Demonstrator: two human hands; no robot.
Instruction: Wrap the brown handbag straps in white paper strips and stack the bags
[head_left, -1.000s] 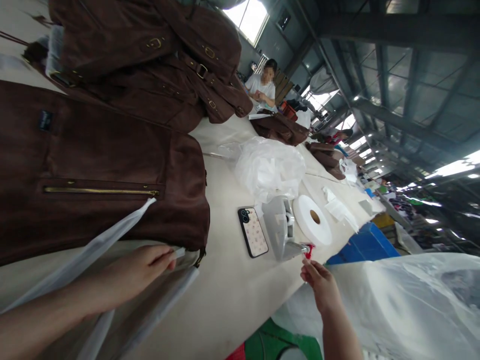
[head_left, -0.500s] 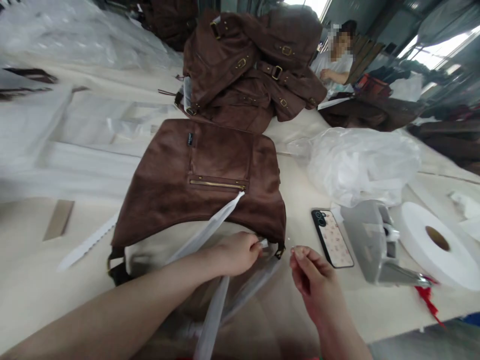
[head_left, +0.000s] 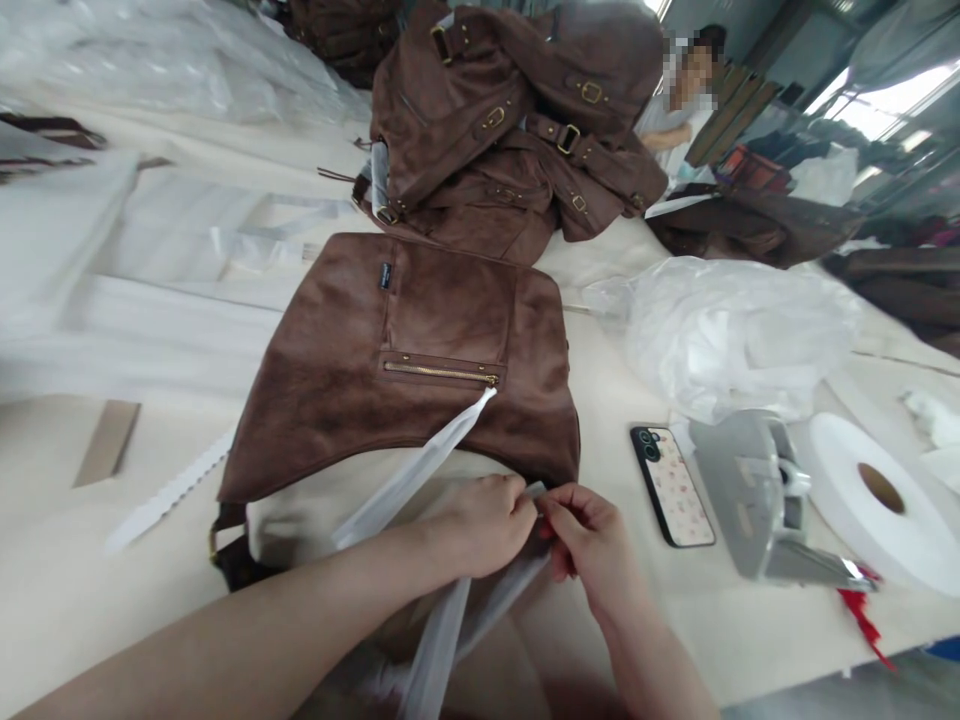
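Observation:
A brown leather bag (head_left: 450, 310) lies flat with its zipper (head_left: 439, 372) facing up and its curved opening toward me. From the zipper pull a white strip (head_left: 420, 470) runs down and passes under my left forearm. My left hand (head_left: 499, 525) is closed in a pinch on the white wrapping near the bag's lower right corner. Right beside it, my right hand (head_left: 585, 530) pinches at the same spot, fingertips almost touching the left ones. What the right fingertips hold is too small to name. Pale wrapping (head_left: 502, 600) hangs below both hands.
Brown bags (head_left: 510, 130) are piled behind. To the right are a phone (head_left: 673, 487), a metal tape dispenser (head_left: 750, 490), a white roll (head_left: 832, 470) and clear plastic (head_left: 735, 330). White sheets (head_left: 172, 320) lie left. A person (head_left: 679, 110) is at the back.
My right hand has moved left to meet my left hand, which stays pinched near the bag's corner. The view has shifted slightly.

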